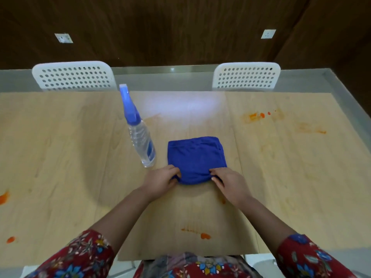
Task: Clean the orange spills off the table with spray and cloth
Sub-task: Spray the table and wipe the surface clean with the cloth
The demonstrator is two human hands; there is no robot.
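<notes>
- Across the tabletop [70, 157] orange marks lie on nearly every side, so I judge the cleaning at or near its start, with all the spraying and wiping left.
- Beyond the far edge stand two white chairs [74, 76] [247, 76]; I don't expect them to hinder anything.
- At the centre lies the blue cloth [197, 155], folded flat, with no orange on the face I can see.
- Just left of it, not touching, the bottle [140, 137] stands upright with no hand on it. A leftward wipe could knock it, so I'd lift it first.
- My left hand [160, 180] and right hand [230, 185] sit at the cloth's near corners, fingers [174, 173] curled and pinching its near edge.
- Spills [257, 115] smear the far right, well apart from the cloth. A blob [205, 236] lies near me between the arms, and two patches [4, 197] [10, 239] sit at the left edge.
</notes>
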